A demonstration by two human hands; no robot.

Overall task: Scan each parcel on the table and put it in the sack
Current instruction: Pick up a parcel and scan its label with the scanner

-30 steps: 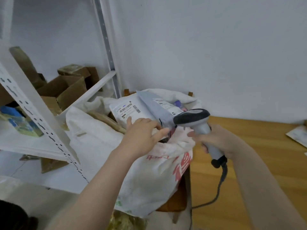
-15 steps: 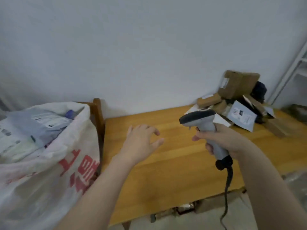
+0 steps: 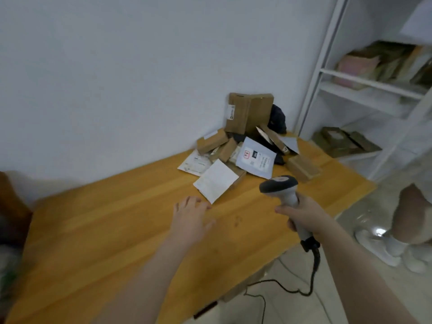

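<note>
Labels on the heap of brown cardboard and white paper parcels (image 3: 247, 141), right of centre on the yellow wooden table (image 3: 105, 230), are unreadable. Your left hand (image 3: 191, 216) is spread, empty, near it. Your right hand (image 3: 304, 216) grips the grey handheld scanner (image 3: 280, 188).

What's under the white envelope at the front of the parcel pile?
A brown box pokes out at the right edge of the white envelope. The envelope covers most of it; anything else underneath is hidden.
</note>
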